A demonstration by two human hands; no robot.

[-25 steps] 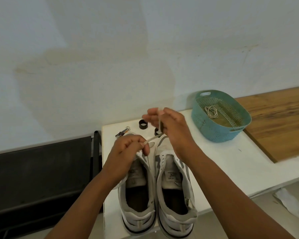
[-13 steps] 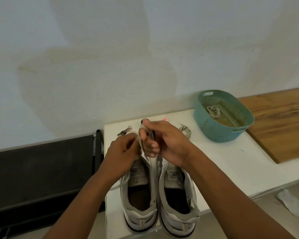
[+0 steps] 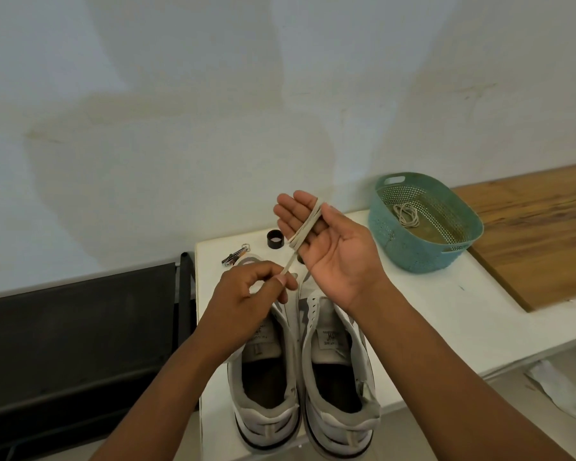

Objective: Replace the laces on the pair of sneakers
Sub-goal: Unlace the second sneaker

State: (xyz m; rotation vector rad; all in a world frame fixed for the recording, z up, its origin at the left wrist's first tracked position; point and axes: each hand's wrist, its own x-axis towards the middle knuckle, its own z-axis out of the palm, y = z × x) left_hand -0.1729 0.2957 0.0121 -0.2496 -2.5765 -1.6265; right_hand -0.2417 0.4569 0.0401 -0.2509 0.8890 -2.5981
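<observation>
White desk point(image 3: 429, 311) by pale wall, sneakers point(image 3: 300, 377) side by side, right hand point(image 3: 326, 241) spread flat, lace point(image 3: 305, 227) wound round its fingers, left hand point(image 3: 253, 291) pinching lace end.

A single head-worn camera looks forward and down from close above the near edge of a white table point(image 3: 429, 314). It faces the far wall point(image 3: 213, 94), which fills the upper half. The pair of sneakers point(image 3: 300, 377) sits nearest, bottom centre; a teal basket point(image 3: 396, 247) lies farther right.
</observation>
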